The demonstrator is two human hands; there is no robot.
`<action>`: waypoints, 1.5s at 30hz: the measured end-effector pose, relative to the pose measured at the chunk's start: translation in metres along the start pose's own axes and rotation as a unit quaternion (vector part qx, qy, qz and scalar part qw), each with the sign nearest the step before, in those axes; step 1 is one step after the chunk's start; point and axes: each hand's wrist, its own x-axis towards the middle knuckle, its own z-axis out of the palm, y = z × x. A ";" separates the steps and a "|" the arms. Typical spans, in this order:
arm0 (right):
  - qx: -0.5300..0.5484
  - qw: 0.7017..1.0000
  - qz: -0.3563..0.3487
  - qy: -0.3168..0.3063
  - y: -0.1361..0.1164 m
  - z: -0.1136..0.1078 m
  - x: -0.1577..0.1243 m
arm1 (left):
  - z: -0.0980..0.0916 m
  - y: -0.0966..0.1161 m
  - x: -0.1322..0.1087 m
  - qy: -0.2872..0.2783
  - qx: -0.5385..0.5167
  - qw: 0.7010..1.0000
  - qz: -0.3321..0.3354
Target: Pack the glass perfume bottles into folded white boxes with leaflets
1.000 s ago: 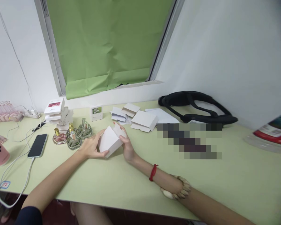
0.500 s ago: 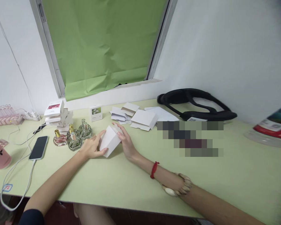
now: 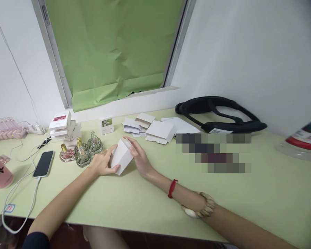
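A small white cardboard box [image 3: 121, 158] rests tilted on the pale green table [image 3: 150, 197]. My left hand [image 3: 102, 163] grips its left side, thumb under the near edge. On its right side my right hand [image 3: 138, 156] presses its fingers flat along the top flap end. Several small glass perfume bottles [image 3: 83, 152] with gold and silver caps stand just left of my left hand. Flat unfolded white cartons [image 3: 155, 129] lie behind the box.
A phone [image 3: 43, 163] on a white cable lies at the left, by a pink cup [image 3: 0, 171]. Stacked small boxes [image 3: 62, 126] and a printed box [image 3: 106, 125] stand near the wall. A black strap-like device [image 3: 220, 116] lies at the back right.
The open flap at the box's far end has been pressed down under my right fingers. The box sits lower on the table. The view has shifted slightly.
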 end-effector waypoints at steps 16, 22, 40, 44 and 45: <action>0.146 0.964 0.210 0.075 0.001 0.004 0.006 | 0.000 0.002 -0.001 -0.003 0.039 0.998 0.051; 0.188 0.954 0.220 0.072 -0.004 0.004 0.007 | -0.002 0.006 0.001 -0.006 0.066 0.997 0.030; 0.204 0.958 0.200 0.023 -0.015 0.004 0.003 | 0.000 0.008 0.003 0.072 0.032 0.996 -0.051; 0.156 0.970 0.183 0.041 -0.016 0.004 0.003 | -0.001 0.008 0.003 0.085 0.031 0.995 -0.040; 0.143 0.972 0.181 0.051 -0.016 0.004 0.004 | -0.001 0.008 0.003 0.088 0.032 0.995 -0.036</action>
